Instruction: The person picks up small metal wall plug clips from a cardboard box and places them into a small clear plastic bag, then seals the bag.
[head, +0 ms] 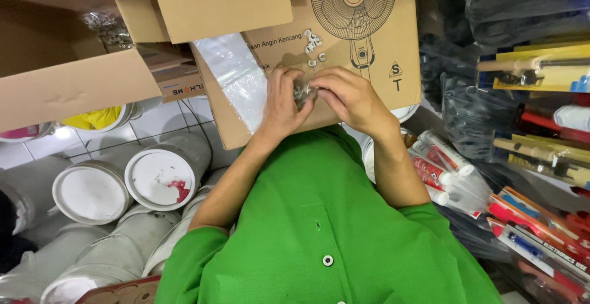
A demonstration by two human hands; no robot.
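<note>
Cramped shop floor shows here, white tiles at the left of the frame and stacked goods on both sides. At the centre, the left hand [284, 104] and the right hand [351, 98] meet, fingers curled together around a small clear packet [302, 92] of pale clips, which both hands pinch between them just above the person's green shirt [326, 230]. The packet sits over a large flat cardboard box [381, 40] printed with a line drawing of a standing fan, which lies tilted across the lap. A few loose white clips [313, 45] rest on that box just above the hands, and a clear plastic bag [236, 77] lies on its left part. Toward the top of the frame, an open carton [215, 6] holds more clips. At lower left stand white buckets with lids [157, 178], one lid smeared red. To the right of the arms lie sealant tubes [439, 166], and further right packaged tools [541, 70] hang in rows.
</note>
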